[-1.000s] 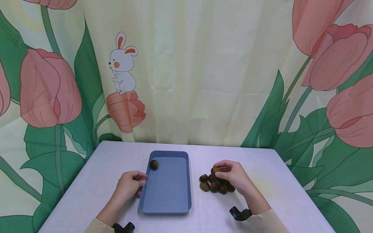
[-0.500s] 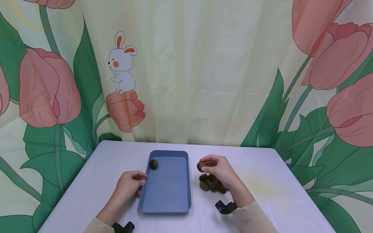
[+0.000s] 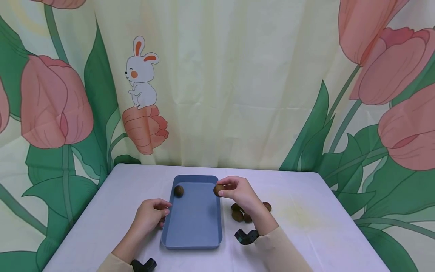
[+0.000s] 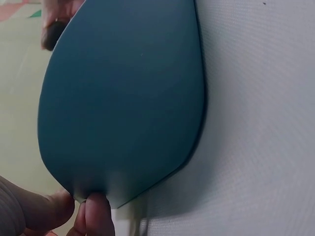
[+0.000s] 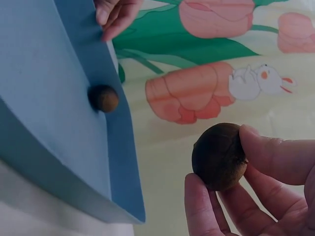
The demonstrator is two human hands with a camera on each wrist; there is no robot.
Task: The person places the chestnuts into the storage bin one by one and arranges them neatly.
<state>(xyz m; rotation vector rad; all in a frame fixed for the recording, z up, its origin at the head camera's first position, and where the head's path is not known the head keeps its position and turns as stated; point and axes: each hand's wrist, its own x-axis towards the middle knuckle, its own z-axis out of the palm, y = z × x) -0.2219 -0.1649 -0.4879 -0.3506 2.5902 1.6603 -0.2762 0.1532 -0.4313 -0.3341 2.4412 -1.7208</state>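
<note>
Between thumb and fingers, my right hand (image 3: 239, 192) pinches a brown chestnut (image 5: 219, 156), held over the far right rim of a blue-grey rectangular tray (image 3: 193, 226). At the tray's left side, my left hand (image 3: 149, 215) grips the rim, its thumb (image 4: 59, 209) and fingers meeting at the wall in the left wrist view. One other chestnut (image 3: 178, 191) lies inside the tray, in the far left corner against the wall. Several more chestnuts (image 3: 237, 216) sit in a pile to the right of the tray, partly hidden behind my right hand and wrist.
A white cloth covers the table (image 3: 306, 211) under the tray and the chestnuts. Behind its far edge hangs a curtain (image 3: 231, 94) printed with tulips and a rabbit. Each wrist carries a black camera mount (image 3: 246, 237).
My right hand has lifted a chestnut off the pile and carried it left to the tray's right rim. My left hand stays at the tray's left side.
</note>
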